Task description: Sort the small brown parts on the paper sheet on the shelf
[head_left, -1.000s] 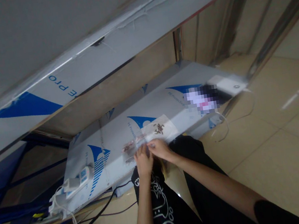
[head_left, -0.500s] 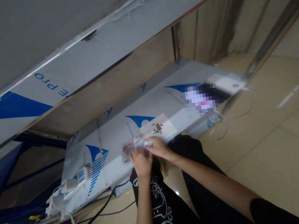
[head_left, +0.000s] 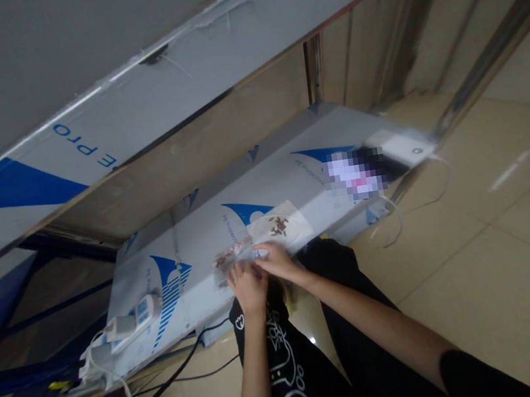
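Observation:
My left hand (head_left: 249,285) is closed on the near edge of a clear plastic bag (head_left: 223,262), fingers bent and pinched. Inside the bag are reddish-brown bits, too small to name. Beside it, my right hand (head_left: 276,261) pinches the bag's right end, thumb and forefinger together; the exact grip is blurred. Just beyond the right hand, a white sheet (head_left: 298,215) lies flat and bears a loose cluster of small brown pieces (head_left: 278,226). Both hands work at the front edge of a low, film-covered shelf (head_left: 284,162).
A white power strip (head_left: 146,311) with plugged-in adapters sits at the shelf's left end. Toward the right end lies a partly pixelated phone-like thing (head_left: 358,174) with a white cable (head_left: 402,221). A higher ledge (head_left: 206,68) overhangs. Black cables (head_left: 172,376) run low at left.
My two hands have shifted very slightly left and stay at the bag. The brown pieces and the sheet have not visibly moved.

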Demonstrator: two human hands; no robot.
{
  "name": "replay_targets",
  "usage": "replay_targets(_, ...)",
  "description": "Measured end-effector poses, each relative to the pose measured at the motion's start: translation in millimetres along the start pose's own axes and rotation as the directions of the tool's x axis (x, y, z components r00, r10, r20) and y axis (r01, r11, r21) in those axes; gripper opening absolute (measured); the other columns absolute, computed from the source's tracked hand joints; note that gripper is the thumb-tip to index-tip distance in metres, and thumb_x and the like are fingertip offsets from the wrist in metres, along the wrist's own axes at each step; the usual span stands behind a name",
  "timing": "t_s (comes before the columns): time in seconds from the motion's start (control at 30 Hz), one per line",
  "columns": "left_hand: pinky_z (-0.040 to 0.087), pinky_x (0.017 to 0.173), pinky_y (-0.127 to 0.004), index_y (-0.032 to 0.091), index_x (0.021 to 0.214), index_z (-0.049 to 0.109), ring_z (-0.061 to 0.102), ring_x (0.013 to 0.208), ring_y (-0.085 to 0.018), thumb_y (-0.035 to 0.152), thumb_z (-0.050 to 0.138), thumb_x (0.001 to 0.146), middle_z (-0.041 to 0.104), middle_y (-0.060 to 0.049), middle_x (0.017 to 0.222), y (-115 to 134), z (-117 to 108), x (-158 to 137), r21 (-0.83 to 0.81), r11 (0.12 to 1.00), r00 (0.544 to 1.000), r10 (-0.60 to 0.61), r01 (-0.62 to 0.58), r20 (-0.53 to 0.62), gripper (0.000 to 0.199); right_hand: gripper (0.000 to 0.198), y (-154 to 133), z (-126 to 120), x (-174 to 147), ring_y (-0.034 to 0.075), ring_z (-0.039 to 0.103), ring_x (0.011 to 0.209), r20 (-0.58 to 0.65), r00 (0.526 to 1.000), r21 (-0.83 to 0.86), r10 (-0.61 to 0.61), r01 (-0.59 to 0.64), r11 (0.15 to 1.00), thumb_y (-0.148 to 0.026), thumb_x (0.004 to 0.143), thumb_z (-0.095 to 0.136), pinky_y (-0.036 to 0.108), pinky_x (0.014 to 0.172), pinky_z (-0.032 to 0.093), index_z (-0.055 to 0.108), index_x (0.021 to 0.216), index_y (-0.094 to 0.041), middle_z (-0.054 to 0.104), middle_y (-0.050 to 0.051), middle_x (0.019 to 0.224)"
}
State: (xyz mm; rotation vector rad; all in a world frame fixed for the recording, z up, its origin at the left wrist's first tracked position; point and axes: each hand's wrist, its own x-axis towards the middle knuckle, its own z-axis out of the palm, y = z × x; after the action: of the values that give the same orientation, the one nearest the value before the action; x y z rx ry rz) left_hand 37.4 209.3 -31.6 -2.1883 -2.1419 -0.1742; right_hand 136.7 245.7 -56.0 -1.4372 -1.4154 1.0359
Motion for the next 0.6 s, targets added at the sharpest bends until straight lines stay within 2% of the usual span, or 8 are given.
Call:
replay_targets(0.17, 0.023, 0.097, -0.043, 0.018, 0.093, 0.059, 0.043, 0.107, -0.025, 0.026, 0.053, 0.072, 0.053, -0.009, 0.109, -2.0, 2.4, -0.8, 0.015, 1.000, 1.000, -0.020, 0.020, -0.002, 0.023, 0.031, 2.2, 1.4, 0.7, 0.019, 0.060, 0.094, 0.007, 1.000, -0.008, -0.008, 0.008, 1.000, -0.013, 0.066, 0.056, 0.032, 0.088, 0.044, 0.064, 0.095, -0.018, 0.066, 0.005, 0.100)
replay_targets(0.6, 0.026, 0.095, -0.042, 0.023, 0.090, 0.065, 0.046, 0.102, -0.024, 0.020, 0.046, 0.078, 0.057, -0.007, 0.104, -3.5, -1.9, -1.4, -0.018, 0.999, 0.999, -0.043, 0.043, -0.030, 0.023, 0.028, 6.2, 5.1, 2.5, 0.019, 0.060, 0.094, -0.014, 1.000, -0.019, 0.004, -0.004, 1.000, -0.016, 0.066, 0.058, 0.031, 0.088, 0.044, 0.065, 0.093, -0.018, 0.066, 0.005, 0.099)
